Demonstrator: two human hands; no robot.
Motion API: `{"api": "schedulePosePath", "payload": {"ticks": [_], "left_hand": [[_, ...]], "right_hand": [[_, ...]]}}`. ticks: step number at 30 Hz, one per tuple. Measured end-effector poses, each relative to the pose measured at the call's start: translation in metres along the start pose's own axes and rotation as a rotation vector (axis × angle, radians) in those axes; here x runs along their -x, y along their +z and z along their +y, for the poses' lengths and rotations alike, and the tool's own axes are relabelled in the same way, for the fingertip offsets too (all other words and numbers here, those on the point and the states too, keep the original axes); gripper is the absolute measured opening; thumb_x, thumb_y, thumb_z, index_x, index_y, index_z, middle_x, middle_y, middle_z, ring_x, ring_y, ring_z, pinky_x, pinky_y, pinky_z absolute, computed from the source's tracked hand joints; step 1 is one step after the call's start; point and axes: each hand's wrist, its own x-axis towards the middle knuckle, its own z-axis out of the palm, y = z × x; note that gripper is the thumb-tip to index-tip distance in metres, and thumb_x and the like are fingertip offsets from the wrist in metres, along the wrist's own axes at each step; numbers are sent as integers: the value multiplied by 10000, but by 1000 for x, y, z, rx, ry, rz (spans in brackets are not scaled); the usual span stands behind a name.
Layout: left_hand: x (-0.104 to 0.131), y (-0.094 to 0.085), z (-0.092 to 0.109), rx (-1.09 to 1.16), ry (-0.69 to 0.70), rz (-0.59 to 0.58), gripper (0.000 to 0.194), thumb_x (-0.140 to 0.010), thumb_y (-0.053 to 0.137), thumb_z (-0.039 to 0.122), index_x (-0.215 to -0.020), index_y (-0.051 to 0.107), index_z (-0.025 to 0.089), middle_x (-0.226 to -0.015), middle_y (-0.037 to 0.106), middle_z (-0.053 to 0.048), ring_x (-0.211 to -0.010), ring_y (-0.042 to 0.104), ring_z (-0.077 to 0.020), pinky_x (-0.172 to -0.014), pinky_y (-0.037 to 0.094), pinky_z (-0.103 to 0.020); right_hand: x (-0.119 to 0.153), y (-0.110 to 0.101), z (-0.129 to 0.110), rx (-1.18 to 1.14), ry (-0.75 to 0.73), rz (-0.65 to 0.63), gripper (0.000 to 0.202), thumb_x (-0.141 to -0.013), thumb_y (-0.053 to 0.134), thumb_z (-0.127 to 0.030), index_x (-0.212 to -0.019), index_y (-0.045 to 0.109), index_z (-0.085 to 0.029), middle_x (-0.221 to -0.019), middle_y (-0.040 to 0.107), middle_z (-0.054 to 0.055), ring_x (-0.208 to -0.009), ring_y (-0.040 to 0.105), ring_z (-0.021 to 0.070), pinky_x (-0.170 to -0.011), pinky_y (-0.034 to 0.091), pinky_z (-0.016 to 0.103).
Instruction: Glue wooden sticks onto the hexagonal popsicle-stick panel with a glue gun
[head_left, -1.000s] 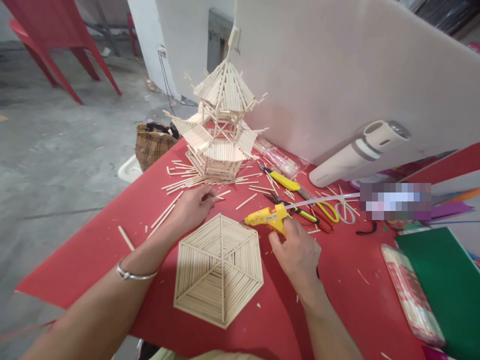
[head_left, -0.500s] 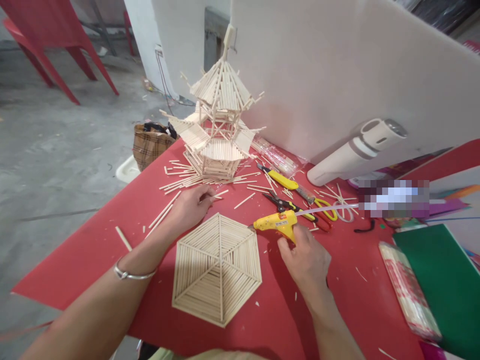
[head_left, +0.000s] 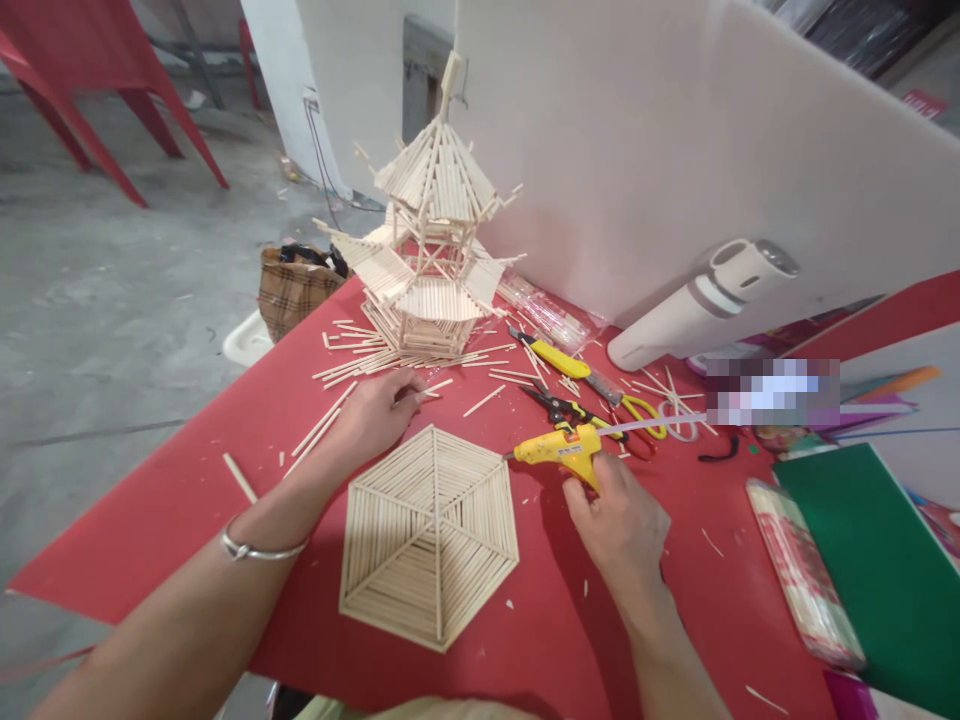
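All of your panel (head_left: 405,530) by the table's (head_left: 150,540) near edge looks filled; your left hand (head_left: 386,412) pinches a stick (head_left: 441,385) not yet attached, your right hand (head_left: 621,515) grips the glue gun (head_left: 555,449).

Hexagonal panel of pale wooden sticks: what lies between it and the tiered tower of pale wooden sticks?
In the head view, the left hand with a thin pale wooden stick at its fingertips, plus loose pale wooden sticks on the red tabletop.

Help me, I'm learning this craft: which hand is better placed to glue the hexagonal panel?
Probably the right hand: it holds the glue gun, nozzle near the panel. The left hand seems to pinch a stick.
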Motion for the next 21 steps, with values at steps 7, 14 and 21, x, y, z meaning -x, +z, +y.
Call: {"api": "schedulePosePath", "payload": {"ticks": [7,14,21], "left_hand": [[0,1,-3,0,16,3,83,-833,525,228,-840,607,213,-677,630,9,-612,556,-155,-591,384,-268],[-1,1,-3,23,7,8,89,-824,532,239,-849,614,212,-661,627,8,-603,562,-159,-577,383,-269],[-1,1,-2,11,11,5,80,-828,529,240,-836,604,213,-671,628,10,-613,561,-157,-585,391,-267]], "right_hand": [[1,-2,1,-16,22,-20,156,-877,549,-292,-940,624,-171,-808,652,20,-659,511,138,-560,235,263],[2,-1,1,-12,36,-14,152,-873,551,-287,-945,626,-176,-811,649,14,-646,498,134,-560,230,263],[3,0,2,-13,30,-8,167,-873,537,-287,-960,625,-175,-807,645,9,-652,506,136,-561,231,260]]}}
